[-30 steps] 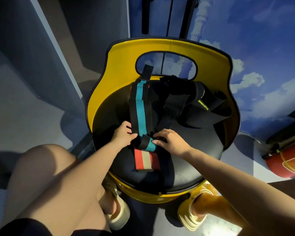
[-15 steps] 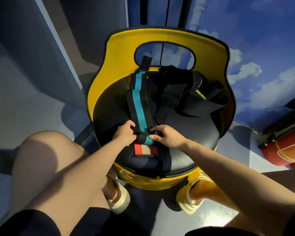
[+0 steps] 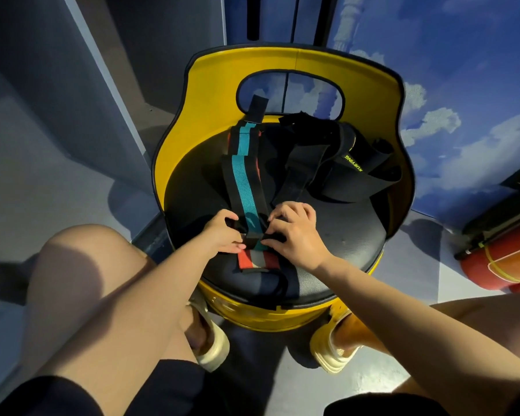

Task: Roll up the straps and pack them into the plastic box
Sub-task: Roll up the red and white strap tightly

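A round black padded seat (image 3: 342, 235), smooth and slightly glossy, is framed by a curved yellow backrest (image 3: 370, 82) with an oval cut-out at 12 o'clock. Grey floor (image 3: 42, 181) is seen at 9 o'clock, a blue wall painted with white clouds (image 3: 448, 70) at 2 o'clock, and a red cylinder (image 3: 505, 265) lying at 3 o'clock.

A woven black strap with a teal centre stripe (image 3: 243, 181) is laid flat from the backrest toward 6 o'clock. Its near end is wound into a small roll, pinched by the curled fingers of the left hand (image 3: 222, 232) on 1 side and the right hand (image 3: 294, 232) on the other. A red, grey and black striped strap (image 3: 254, 261) is seen beneath the roll. Black bands lettered in yellow-green (image 3: 354, 166) are heaped at 1 o'clock on the seat.
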### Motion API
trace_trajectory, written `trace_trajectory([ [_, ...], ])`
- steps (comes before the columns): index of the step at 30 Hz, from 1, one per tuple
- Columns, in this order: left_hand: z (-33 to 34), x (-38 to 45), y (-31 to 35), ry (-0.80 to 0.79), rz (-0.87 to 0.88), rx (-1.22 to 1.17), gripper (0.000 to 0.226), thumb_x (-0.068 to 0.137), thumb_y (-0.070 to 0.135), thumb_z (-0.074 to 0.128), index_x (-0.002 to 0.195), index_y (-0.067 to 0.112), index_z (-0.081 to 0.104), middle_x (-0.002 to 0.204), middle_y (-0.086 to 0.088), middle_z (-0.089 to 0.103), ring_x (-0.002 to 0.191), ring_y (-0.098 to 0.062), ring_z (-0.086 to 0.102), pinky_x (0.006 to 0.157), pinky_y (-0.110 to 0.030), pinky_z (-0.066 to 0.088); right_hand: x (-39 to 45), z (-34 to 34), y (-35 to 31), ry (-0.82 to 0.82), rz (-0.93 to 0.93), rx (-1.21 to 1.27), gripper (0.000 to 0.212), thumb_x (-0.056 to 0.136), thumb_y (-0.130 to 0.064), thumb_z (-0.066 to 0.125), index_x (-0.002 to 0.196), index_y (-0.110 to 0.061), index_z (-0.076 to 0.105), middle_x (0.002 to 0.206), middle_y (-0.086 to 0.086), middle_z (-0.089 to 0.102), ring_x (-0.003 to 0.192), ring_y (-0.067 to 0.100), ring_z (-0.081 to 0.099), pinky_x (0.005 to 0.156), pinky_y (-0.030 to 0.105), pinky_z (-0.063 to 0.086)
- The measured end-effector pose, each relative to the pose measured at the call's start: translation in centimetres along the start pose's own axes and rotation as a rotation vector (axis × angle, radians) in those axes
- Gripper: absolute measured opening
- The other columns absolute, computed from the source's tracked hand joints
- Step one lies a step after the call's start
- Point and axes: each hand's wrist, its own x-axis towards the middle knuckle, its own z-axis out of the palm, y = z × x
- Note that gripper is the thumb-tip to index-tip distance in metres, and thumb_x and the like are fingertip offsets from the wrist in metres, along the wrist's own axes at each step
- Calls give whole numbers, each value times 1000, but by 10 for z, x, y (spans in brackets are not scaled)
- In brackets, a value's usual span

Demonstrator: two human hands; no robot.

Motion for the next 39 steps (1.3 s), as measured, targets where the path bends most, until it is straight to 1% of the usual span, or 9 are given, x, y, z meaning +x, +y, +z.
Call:
trace_trajectory([
  [3, 2, -5, 7, 34, 58, -206, 52, 82, -12, 61, 125, 14, 50, 107, -12, 57, 87, -22, 62, 61, -26, 54, 2, -4, -2, 23, -42, 33, 11, 74, -23, 73, 78, -16, 65, 90, -1, 66, 93, 23, 59, 88, 33, 38],
  [5, 4, -3, 12, 127, 214, -155, 49, 80, -10, 65, 120, 16, 55, 108, -5, 57, 96, -18, 58, 68, -23, 52, 3, -6, -5, 29, -75, 68, 9, 76, -18, 71, 81, -13, 65, 90, 2, 68, 83, 24, 64, 73, 32, 52],
  [9, 4, -5, 12, 152, 513, -45, 36, 83, -3, 63, 108, 22, 57, 94, 5, 57, 87, -11, 57, 70, -14, 47, 1, -2, -5, -7, -63, 94, 14, 83, -23, 68, 94, -14, 69, 102, 2, 70, 97, 20, 66, 81, 29, 54],
  [15, 0, -2, -8, 108, 438, 391, 26, 82, -3, 64, 97, 18, 62, 99, -1, 50, 83, -11, 55, 61, -10, 40, -23, 18, -1, -262, -73, 128, 28, 86, -28, 58, 106, -13, 72, 112, 3, 70, 110, 19, 62, 96, 32, 50],
  [20, -1, -6, -21, 94, 448, 537, 21, 84, 0, 63, 86, 21, 56, 98, -2, 44, 79, -12, 52, 59, -10, 37, -36, 29, -5, -252, -34, 156, 29, 85, -33, 58, 105, -18, 73, 104, -4, 72, 104, 14, 62, 88, 27, 52],
  [24, 2, -8, -30, 122, 450, 579, 19, 85, 3, 62, 84, 21, 57, 97, -1, 44, 79, -11, 51, 61, -11, 37, -39, 28, -3, -241, -27, 203, 30, 85, -34, 60, 105, -17, 73, 103, -3, 72, 103, 12, 60, 90, 22, 48],
  [30, 3, -19, -35, 60, 453, 650, 10, 83, 18, 69, 93, 18, 67, 96, -1, 54, 84, -12, 58, 75, -24, 50, -44, 24, 5, -331, -136, 176, 53, 82, -50, 51, 118, -13, 66, 118, -1, 67, 112, 15, 53, 98, 21, 41],
  [36, 7, -36, -40, -92, 540, 915, 38, 76, 41, 73, 109, 26, 61, 107, 7, 51, 96, -12, 55, 84, -32, 50, -49, 20, 9, -271, -155, 113, 46, 86, -44, 49, 114, -13, 68, 118, 3, 67, 105, 19, 58, 94, 23, 45],
  [39, 15, -39, -47, -27, 613, 1065, 37, 84, 38, 65, 116, 25, 52, 117, 6, 47, 105, -16, 51, 83, -33, 45, -53, 22, 11, -248, -149, 91, 38, 87, -37, 57, 114, -12, 68, 116, 5, 64, 103, 22, 58, 90, 28, 49],
])
